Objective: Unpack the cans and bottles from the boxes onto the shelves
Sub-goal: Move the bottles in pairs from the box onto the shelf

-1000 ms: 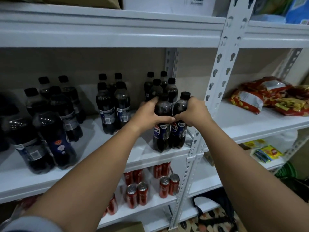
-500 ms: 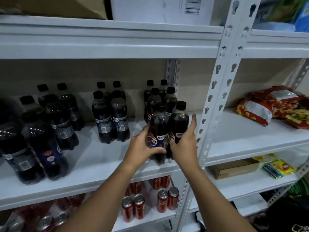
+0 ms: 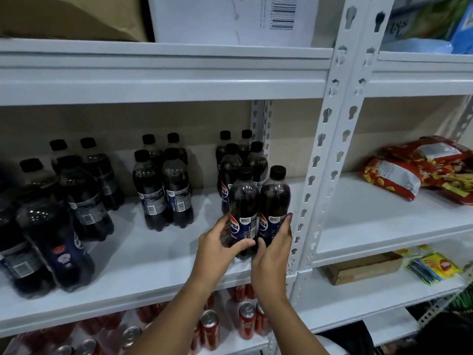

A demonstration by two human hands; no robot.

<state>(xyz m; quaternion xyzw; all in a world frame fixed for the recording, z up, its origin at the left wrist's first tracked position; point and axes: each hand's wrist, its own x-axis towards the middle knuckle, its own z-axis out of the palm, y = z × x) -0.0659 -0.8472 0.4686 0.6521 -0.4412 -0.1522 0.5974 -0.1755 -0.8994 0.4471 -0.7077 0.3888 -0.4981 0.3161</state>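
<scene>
Two dark cola bottles stand upright and touching at the near edge of the middle shelf [image 3: 143,267], hard by the white upright post [image 3: 330,155]. The left bottle [image 3: 242,201] is held low on its label by the left hand [image 3: 217,248], thumb across the front and fingers curled round the far side. The right bottle [image 3: 274,198] is cupped by the right hand [image 3: 275,248], fingers up its right flank and thumb at the base; both grips are clamped on the bottles, not loose.

Each bottle's long axis runs straight up, cap on top, and each lies directly ahead of the hand that holds it, so neither hand is nearer than the other. Just behind them stands a cluster of four like bottles [image 3: 240,160], and the pair looks set to be pushed back against it, a short shove away from the person with bases kept flat on the shelf.

Further left stand another group of four bottles [image 3: 163,185] and a larger crowd of bottles [image 3: 58,216] toward the left edge. Red cans [image 3: 210,329] stand on the shelf below. Snack bags [image 3: 419,167] lie on the right bay's shelf, a flat cardboard tray [image 3: 363,267] and yellow packets [image 3: 435,267] beneath them, and cartons [image 3: 225,19] sit on the top shelf.
</scene>
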